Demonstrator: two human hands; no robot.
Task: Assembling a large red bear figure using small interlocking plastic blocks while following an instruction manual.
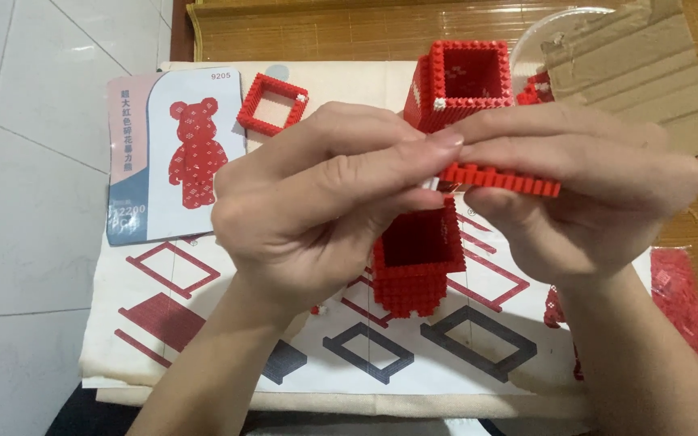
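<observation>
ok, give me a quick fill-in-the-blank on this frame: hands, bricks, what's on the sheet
1. Both hands, left hand and right hand, hold a strip of small bricks coloured ____.
2. The square frame lies beside a card that pictures a red ____.
3. The hollow block just below the hands is open at its ____.
4. The torn cardboard lies toward the top ____ corner of the picture.

Missing words: red; bear; top; right
</observation>
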